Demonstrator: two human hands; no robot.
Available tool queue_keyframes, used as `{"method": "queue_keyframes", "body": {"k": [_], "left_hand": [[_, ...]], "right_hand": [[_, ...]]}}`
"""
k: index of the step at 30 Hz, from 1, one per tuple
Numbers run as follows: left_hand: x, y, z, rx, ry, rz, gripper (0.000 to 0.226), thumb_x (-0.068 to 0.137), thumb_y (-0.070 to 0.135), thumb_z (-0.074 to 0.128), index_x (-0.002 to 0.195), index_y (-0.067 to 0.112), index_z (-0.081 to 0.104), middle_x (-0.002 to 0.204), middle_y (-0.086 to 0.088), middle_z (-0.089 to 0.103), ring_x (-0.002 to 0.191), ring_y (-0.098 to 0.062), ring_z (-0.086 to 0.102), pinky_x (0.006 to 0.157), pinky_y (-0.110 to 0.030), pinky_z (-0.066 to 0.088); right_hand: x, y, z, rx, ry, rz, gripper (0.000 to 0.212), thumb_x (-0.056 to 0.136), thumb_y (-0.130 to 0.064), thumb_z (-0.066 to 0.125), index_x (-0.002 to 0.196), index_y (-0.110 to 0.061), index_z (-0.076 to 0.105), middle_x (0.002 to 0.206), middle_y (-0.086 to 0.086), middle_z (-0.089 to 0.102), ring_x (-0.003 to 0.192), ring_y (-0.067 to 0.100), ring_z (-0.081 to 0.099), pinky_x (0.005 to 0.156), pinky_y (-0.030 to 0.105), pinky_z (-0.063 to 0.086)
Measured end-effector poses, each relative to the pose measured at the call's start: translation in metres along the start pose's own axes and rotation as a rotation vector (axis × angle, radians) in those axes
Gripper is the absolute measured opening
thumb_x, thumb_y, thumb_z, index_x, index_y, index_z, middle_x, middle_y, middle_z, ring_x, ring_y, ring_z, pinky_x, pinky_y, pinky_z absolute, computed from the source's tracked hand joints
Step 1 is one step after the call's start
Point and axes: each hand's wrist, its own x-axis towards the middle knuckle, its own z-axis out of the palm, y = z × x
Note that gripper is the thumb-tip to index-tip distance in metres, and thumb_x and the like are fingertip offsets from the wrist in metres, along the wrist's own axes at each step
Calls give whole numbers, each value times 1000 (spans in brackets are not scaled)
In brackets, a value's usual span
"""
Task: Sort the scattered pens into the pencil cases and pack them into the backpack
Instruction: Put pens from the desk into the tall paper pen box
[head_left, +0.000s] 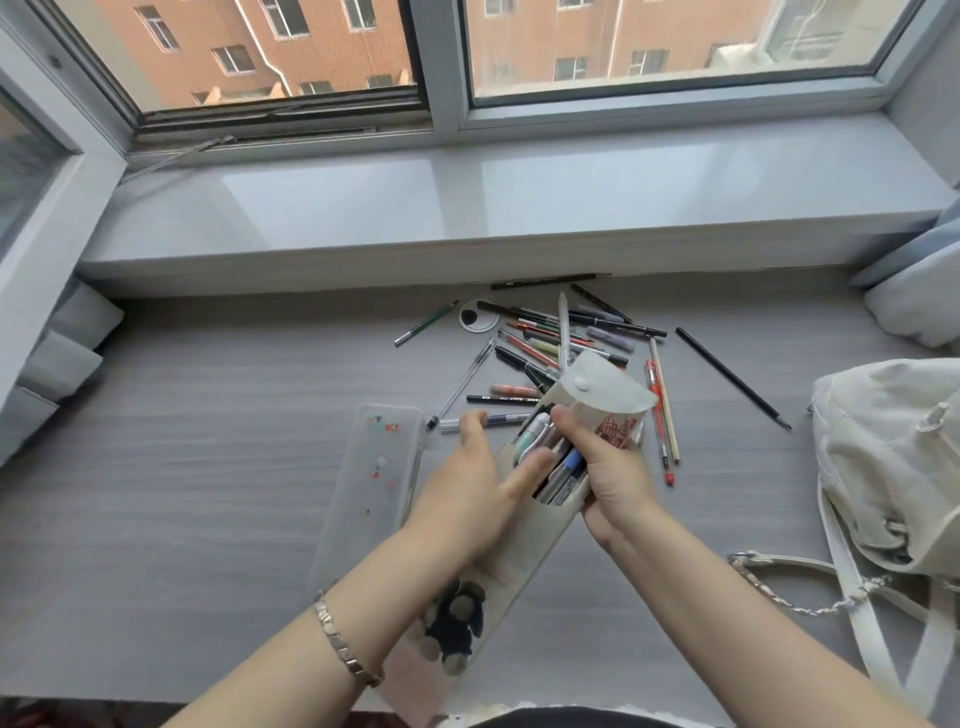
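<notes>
Pens (553, 467) stand bunched in the pale case (524, 540), flap open, held over the tabletop (182, 467). Right hand (613, 467) has a clenched grip on its mouth; left hand (470, 488) cups its side, fingers spread.

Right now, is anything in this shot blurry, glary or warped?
Head view: the left hand is motion-smeared over the fabric pencil case; the glossy windowsill carries pale window glare; the wide lens bows the window frame; daylight is soft, shadows faint.
</notes>
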Motion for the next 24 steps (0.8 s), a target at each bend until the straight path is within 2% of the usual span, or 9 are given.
{"method": "queue_keyframes", "body": {"k": [3, 5, 8, 10, 13, 16, 18, 21, 24], "left_hand": [[-9, -9, 0, 205, -67, -12, 113, 63, 68, 65, 148, 22, 4, 144, -1, 36, 130, -21, 40, 99, -34, 38], [-17, -22, 1, 366, -70, -7, 120, 57, 70, 66, 147, 24, 1, 145, 3, 33, 132, -19, 35, 103, -37, 35], [-22, -40, 1, 486, -42, -48, 111, 56, 66, 65, 144, 29, 8, 136, 9, 33, 128, -19, 33, 104, -44, 33], [-22, -47, -1, 367, -6, -89, 95, 58, 56, 69, 136, 32, 21, 127, 10, 37, 123, -21, 33, 100, -39, 35], [-20, -48, 1, 213, 44, -42, 86, 59, 44, 74, 131, 30, 30, 109, 11, 35, 105, -16, 29, 86, -19, 27], [-20, -41, 6, 211, 81, 17, 85, 60, 42, 74, 132, 30, 31, 107, 13, 35, 100, -15, 26, 83, -20, 30], [-21, -41, 10, 208, 118, 41, 85, 60, 42, 75, 132, 30, 31, 115, 13, 39, 106, -16, 30, 85, -22, 36], [-19, -47, 12, 142, 175, 52, 89, 59, 39, 76, 135, 28, 32, 117, 13, 40, 107, -14, 30, 82, -17, 28], [-15, -54, 8, 99, 215, 61, 86, 57, 34, 78, 132, 26, 36, 115, 12, 42, 105, -14, 30, 79, -14, 23]], "right_hand": [[3, -7, -6, 98, 130, 65, 19, 72, -13, 74, 88, -10, 65, 89, 9, 70, 80, 23, 67, 67, 35, 56], [5, -11, -12, 156, 191, 68, 21, 71, -15, 75, 89, -10, 64, 91, 10, 70, 81, 25, 67, 69, 38, 55], [6, -14, -18, 217, 220, 39, 45, 69, -19, 77, 109, -7, 63, 104, 12, 70, 92, 30, 67, 81, 48, 54], [5, -14, -20, 239, 196, 23, 49, 69, -19, 76, 114, -8, 61, 107, 12, 69, 95, 31, 67, 84, 50, 53], [2, -10, -20, 216, 133, 55, 28, 66, -14, 74, 93, -11, 67, 92, 9, 72, 85, 24, 68, 84, 45, 53], [-3, -1, -19, 177, 79, 68, 7, 76, -10, 68, 75, -17, 66, 73, 0, 67, 62, 11, 62, 71, 32, 51], [-8, 1, -20, 138, 29, 35, 8, 80, -10, 64, 76, -17, 65, 71, -3, 66, 65, 10, 58, 69, 29, 50], [-19, -10, -26, -72, -189, -88, 18, 79, -6, 65, 87, -22, 66, 84, -6, 72, 85, 11, 64, 72, 29, 52], [-20, -21, -37, -353, -221, -346, 59, 69, -2, 75, 121, -21, 53, 112, 1, 65, 98, 10, 65, 76, 19, 54]]}}
